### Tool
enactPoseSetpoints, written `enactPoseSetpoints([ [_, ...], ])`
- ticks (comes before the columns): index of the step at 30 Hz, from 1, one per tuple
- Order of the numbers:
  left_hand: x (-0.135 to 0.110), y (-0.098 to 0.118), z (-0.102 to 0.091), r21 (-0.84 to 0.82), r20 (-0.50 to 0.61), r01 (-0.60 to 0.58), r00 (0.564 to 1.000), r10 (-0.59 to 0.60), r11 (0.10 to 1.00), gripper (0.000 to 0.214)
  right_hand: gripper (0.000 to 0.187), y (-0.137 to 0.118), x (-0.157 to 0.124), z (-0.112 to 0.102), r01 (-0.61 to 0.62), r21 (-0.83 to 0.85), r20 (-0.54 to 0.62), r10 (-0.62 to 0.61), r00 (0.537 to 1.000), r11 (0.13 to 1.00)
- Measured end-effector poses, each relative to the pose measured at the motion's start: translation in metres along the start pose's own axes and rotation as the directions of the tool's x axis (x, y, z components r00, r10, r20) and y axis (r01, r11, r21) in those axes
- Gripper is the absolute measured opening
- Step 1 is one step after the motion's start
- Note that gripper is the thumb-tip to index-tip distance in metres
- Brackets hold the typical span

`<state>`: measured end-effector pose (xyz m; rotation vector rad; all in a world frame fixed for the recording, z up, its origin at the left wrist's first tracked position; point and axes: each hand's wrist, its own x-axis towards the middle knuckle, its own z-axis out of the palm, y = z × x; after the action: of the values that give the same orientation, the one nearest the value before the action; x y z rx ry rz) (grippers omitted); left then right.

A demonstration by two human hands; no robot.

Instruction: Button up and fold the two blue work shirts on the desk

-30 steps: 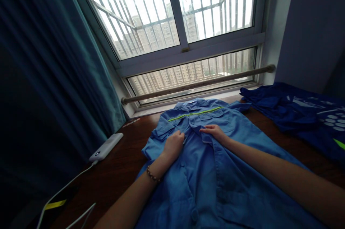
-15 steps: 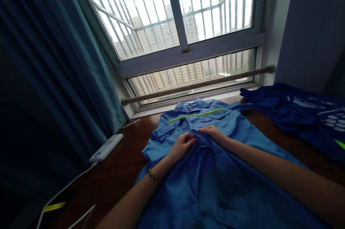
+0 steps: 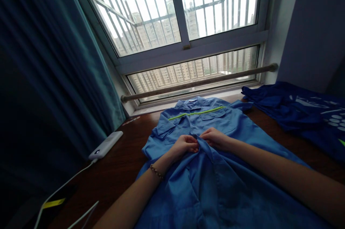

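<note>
A light blue short-sleeved work shirt point(image 3: 172, 189) with a yellow-green stripe across the chest lies face up before me, its collar toward the window. My left hand point(image 3: 188, 144), a beaded bracelet on its wrist, pinches the front placket near the middle of the shirt. Close beside it, my right hand point(image 3: 212, 138) grips the other edge of the front opening between thumb and fingers. The cloth between the two hands is lifted and creased. Any button at the fingertips is too small or hidden to make out.
On the brown wooden surface point(image 3: 126, 150) at left lies a white power bank point(image 3: 106, 145) with a white cable point(image 3: 64, 186). A darker blue printed garment point(image 3: 304, 110) is at right. Behind are a rail point(image 3: 199, 83) and window; a blue curtain point(image 3: 88, 60) hangs left.
My hands have drawn closer together on the placket. The left has turned, its fingers curling more over the cloth, and the fold between them has shifted upright.
</note>
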<state>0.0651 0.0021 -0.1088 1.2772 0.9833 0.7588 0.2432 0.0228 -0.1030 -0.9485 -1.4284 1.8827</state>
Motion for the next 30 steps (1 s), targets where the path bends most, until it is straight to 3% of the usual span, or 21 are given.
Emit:
enactPoseSetpoints([
  [3,-0.001,0.001,0.000,0.006,0.008,0.012,1.000,-0.012,1.000,0.022,0.006,-0.008,-0.005,0.002,-0.022,-0.074,0.033,0.024,0.999,0.997],
  [6,-0.001,0.001,-0.001,-0.010,0.012,0.001,1.000,0.000,1.000,0.023,0.010,-0.009,-0.005,0.005,0.011,-0.289,-0.111,-0.045,0.993,0.957],
  [8,-0.001,0.000,-0.001,-0.027,0.004,-0.001,1.000,0.001,1.000,0.024,0.013,-0.008,-0.004,0.007,0.075,-0.510,-0.180,-0.192,0.965,0.857],
  [10,-0.002,0.000,0.000,-0.033,-0.012,0.008,1.000,-0.009,0.999,0.024,0.014,-0.009,-0.005,0.009,0.161,-0.691,-0.146,-0.355,0.923,0.705],
  [12,-0.003,0.001,0.002,-0.040,-0.040,0.010,0.999,-0.012,0.999,0.023,0.013,-0.011,-0.007,0.011,0.210,-0.778,-0.096,-0.443,0.891,0.592],
  [14,-0.005,0.005,0.005,-0.056,-0.088,-0.001,0.996,-0.004,0.998,0.024,0.013,-0.014,-0.011,0.014,0.222,-0.801,-0.085,-0.472,0.877,0.556],
  [18,-0.008,0.017,0.012,-0.082,-0.284,-0.083,0.957,0.057,0.993,0.028,0.015,-0.018,-0.016,0.020,0.253,-0.771,-0.144,-0.547,0.825,0.585],
  [21,-0.010,0.022,0.015,-0.069,-0.351,-0.136,0.931,0.103,0.988,0.030,0.015,-0.015,-0.017,0.022,0.286,-0.763,-0.169,-0.605,0.778,0.580],
  [23,-0.011,0.020,0.015,-0.057,-0.333,-0.122,0.938,0.096,0.991,0.030,0.015,-0.010,-0.016,0.022,0.293,-0.743,-0.182,-0.602,0.777,0.602],
  [27,-0.009,0.011,0.014,-0.049,-0.236,-0.060,0.971,0.047,0.997,0.029,0.017,-0.002,-0.012,0.020,0.271,-0.663,-0.216,-0.525,0.823,0.698],
  [30,-0.007,0.005,0.013,-0.068,-0.210,-0.062,0.977,0.046,0.996,0.028,0.018,0.000,-0.010,0.019,0.265,-0.653,-0.220,-0.512,0.830,0.710],
])
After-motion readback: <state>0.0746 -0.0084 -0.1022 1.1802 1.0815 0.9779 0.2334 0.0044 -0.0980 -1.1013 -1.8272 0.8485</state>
